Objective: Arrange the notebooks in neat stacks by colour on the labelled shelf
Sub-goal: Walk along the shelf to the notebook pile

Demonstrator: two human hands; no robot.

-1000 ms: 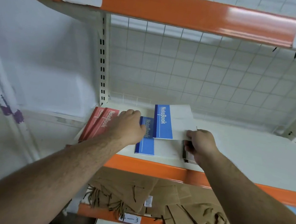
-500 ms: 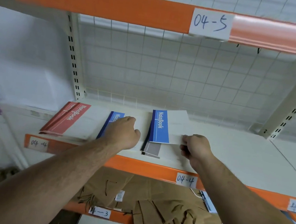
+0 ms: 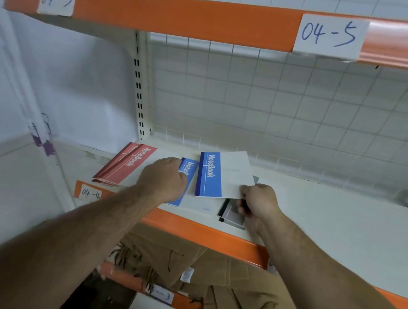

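Between our hands hangs the raised blue notebook [image 3: 220, 176], pinched at its white corner by our right hand [image 3: 258, 203], over the shelf [image 3: 342, 219]. Our left hand [image 3: 162, 177] rests on the flat blue notebook [image 3: 188, 175]; we cannot tell whether it grips. Red notebooks [image 3: 126, 166] lie left of it.

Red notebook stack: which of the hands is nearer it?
Left. The left hand rests on a flat blue notebook just right of the red notebook stack; the right hand is farther right, pinching the raised blue notebook.

White shelf [image 3: 342, 219]: red notebooks [image 3: 126, 166], blue notebook [image 3: 188, 175]
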